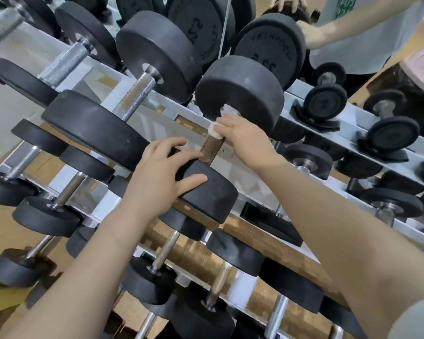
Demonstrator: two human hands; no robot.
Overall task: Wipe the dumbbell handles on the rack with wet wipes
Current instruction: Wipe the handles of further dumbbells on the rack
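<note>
Her right hand point(240, 133) gripped a white wet wipe point(217, 129) around the rusty dumbbell handle point(211, 149). Her left hand point(162, 172) lay open, fingers spread on the near weight head point(211, 192).

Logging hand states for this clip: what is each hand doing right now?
Left hand: open, fingers spread on the near dumbbell head.
Right hand: closed on a white wet wipe around the dumbbell handle.

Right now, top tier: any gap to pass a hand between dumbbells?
One gap: between the silver-handled dumbbell and the rusty-handled dumbbell, over the bare white rail. On the rusty handle it's crowded: right hand with wipe, left hand on its near head.
</note>
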